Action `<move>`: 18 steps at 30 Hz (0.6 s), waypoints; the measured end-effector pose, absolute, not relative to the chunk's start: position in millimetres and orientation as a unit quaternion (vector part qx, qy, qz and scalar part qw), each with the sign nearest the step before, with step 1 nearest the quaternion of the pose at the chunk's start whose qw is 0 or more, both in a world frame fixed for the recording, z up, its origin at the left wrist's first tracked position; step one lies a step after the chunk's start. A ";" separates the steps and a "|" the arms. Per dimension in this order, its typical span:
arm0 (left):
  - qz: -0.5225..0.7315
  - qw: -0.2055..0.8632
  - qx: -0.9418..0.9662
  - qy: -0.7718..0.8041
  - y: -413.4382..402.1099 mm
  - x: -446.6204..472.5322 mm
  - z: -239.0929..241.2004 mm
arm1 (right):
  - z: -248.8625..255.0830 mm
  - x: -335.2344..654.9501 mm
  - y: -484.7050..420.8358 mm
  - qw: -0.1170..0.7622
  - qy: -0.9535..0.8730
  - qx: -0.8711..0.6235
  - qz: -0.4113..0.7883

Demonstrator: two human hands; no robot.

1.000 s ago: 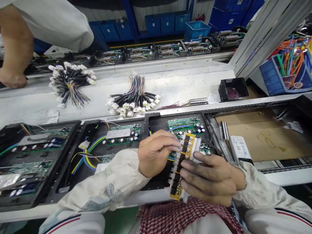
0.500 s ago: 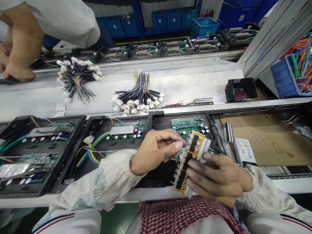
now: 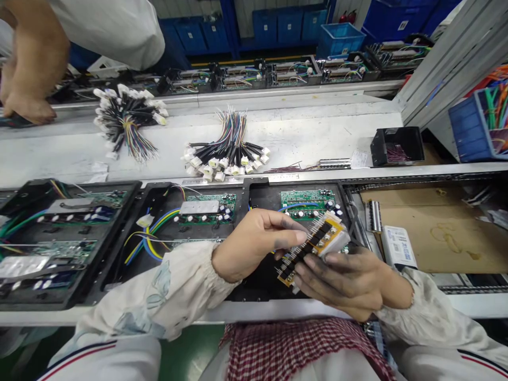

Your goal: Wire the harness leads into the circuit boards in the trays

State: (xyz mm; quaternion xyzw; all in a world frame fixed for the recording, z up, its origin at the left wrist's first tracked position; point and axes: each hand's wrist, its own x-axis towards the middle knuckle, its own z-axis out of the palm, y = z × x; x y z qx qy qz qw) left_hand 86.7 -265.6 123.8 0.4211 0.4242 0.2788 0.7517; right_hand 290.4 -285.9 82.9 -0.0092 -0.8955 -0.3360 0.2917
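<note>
My right hand (image 3: 349,280) holds a yellow strip of black transistors (image 3: 313,243) from below, its fingers curled round it. My left hand (image 3: 254,241) pinches the pins along the strip's left edge with thumb and fingers. The strip lies tilted, low over the right-hand black tray (image 3: 257,288), which carries a green circuit board (image 3: 304,200). Both hands hover above this tray near the bench's front edge.
Two more black trays with boards and coloured wires (image 3: 154,233) stand to the left. Bundles of wire harnesses (image 3: 226,153) (image 3: 125,121) lie on the white bench behind. Another person's hand (image 3: 27,106) works at the far left. A small black box (image 3: 397,145) and cardboard (image 3: 436,227) are at right.
The transistor strip has tipped from nearly upright to flatter, its top end swung right and down. My left fingers slid along its pins. The view shifted slightly.
</note>
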 end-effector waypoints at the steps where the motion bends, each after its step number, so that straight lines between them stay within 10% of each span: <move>1: 0.280 0.752 0.420 0.423 -265.5 87.0 123.9 | 82.0 290.1 -284.2 0.293 -0.892 -0.002 -0.345; 18: 0.286 0.753 0.382 0.454 -259.8 94.3 117.0 | 84.1 293.0 -272.6 0.239 -0.897 0.045 -0.369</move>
